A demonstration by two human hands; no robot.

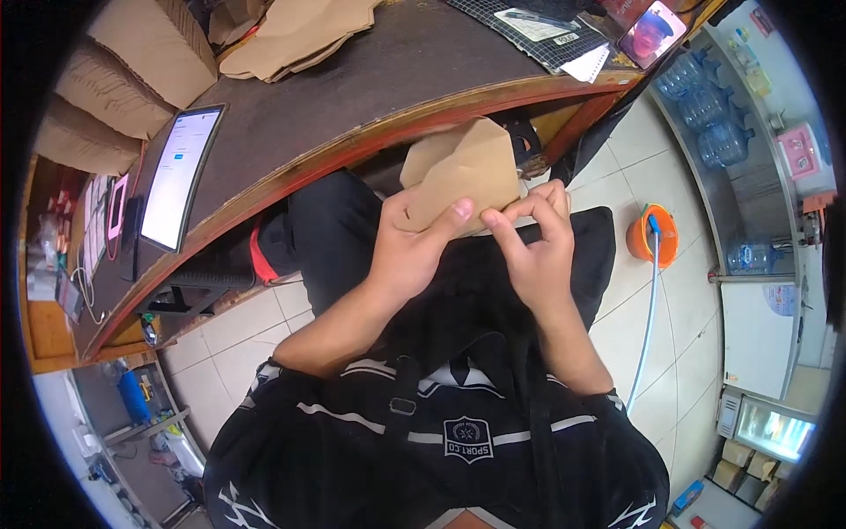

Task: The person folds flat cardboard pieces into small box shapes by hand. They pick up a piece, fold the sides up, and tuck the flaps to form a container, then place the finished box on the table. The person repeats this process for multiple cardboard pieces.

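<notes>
A small brown cardboard box (483,172) with raised flaps is held above my lap, just off the table's front edge. My left hand (412,238) grips its near left side, the thumb pressed flat on the outer wall. At the lower right corner my right hand (539,231) pinches the cardboard between thumb and bent index finger. The box's underside and the left fingers behind it are hidden.
The dark table (352,84) carries flat cardboard pieces (295,40), a lit tablet (182,176), a cutting mat (529,31) and a phone (652,35). Stacked cardboard (115,88) stands left. An orange bucket (652,236) and water bottles (724,141) are right.
</notes>
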